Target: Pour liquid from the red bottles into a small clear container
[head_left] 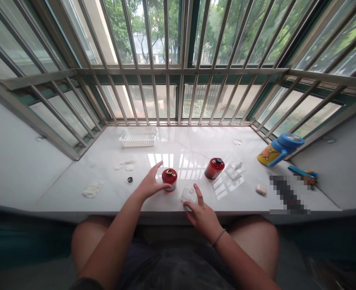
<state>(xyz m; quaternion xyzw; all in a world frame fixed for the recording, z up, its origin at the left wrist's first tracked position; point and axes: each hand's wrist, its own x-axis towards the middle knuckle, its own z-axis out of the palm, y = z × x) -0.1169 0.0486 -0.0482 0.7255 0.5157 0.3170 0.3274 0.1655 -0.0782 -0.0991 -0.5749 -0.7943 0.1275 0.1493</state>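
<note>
An uncapped red bottle [169, 184] stands on the white ledge, its round mouth showing. My left hand [149, 182] is beside it with thumb and fingers spread; the thumb reaches the bottle's near side, and whether it touches I cannot tell. Near the front edge is a small clear plastic container [188, 192]. My right hand [204, 215] is at its right side, index finger and thumb apart around its corner; contact is unclear. A second red bottle [215, 169] with a black cap stands farther right. A small black cap [130, 179] lies left of my left hand.
At the back left is a white perforated basket [138, 137]. Crumpled white pieces [93, 189] lie at left. On the right are a clear plastic piece [235, 170], a pale lump [261, 189], a blue-lidded yellow cup [279, 149] and a blue strap [300, 172]. Barred windows enclose the ledge.
</note>
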